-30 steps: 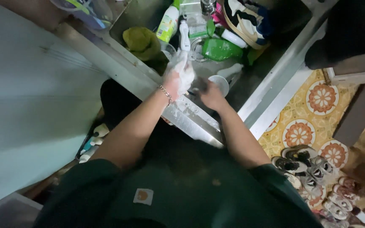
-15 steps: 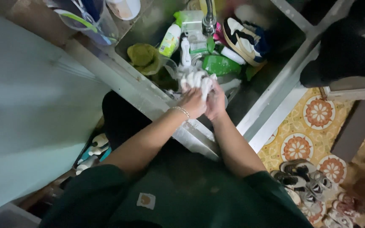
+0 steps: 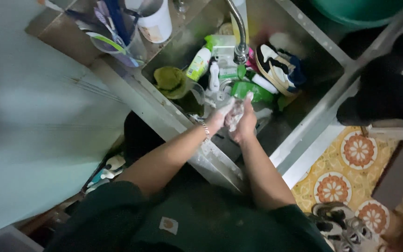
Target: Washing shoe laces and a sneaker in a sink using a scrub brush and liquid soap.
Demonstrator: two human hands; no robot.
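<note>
Soapy white wad, perhaps cloth, sits clamped between left hand and right hand; slick suds could drop it into the cluttered sink.

Both hands meet over the steel sink, pressed together around a small pale, soapy wad. The left hand wears a thin bracelet at the wrist; the right hand cups the wad from the other side. Just beyond the hands a curved tap hangs over a sneaker, a green spray bottle and a yellow-green sponge. Beyond and left of the hands stands a white cup; patterned floor tiles lie to their right
</note>
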